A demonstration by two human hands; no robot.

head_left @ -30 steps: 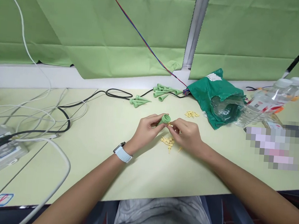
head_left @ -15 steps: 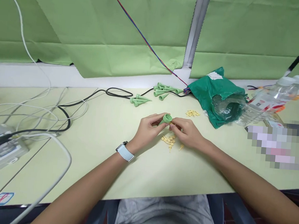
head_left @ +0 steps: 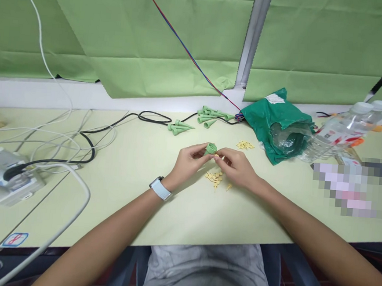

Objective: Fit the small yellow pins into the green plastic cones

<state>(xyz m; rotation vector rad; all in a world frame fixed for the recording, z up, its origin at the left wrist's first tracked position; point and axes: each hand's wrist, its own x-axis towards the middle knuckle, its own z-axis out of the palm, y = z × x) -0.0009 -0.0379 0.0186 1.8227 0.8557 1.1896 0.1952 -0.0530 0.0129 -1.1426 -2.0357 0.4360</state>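
Observation:
My left hand [head_left: 189,161] holds a green plastic cone [head_left: 211,149] in its fingertips, with the wide open end facing up. My right hand [head_left: 236,166] is pinched right beside the cone's mouth. A tiny yellow piece [head_left: 218,157] shows at its fingertips. Below my hands lies a heap of small yellow pieces [head_left: 214,177] on the pale green table [head_left: 134,187], and a second heap [head_left: 245,145] lies further back. Two groups of green cones [head_left: 212,115] [head_left: 179,127] lie loose near the table's back edge.
A torn green plastic bag [head_left: 265,127] with clear plastic in it and clear water bottles [head_left: 342,135] stand at the back right. Black and white cables [head_left: 88,141] run across the left side to a white device [head_left: 5,177]. A blurred patch covers the right of the table.
My hands have moved closer together, and the cone now stands more upright in my left fingers. The whole view has shifted slightly.

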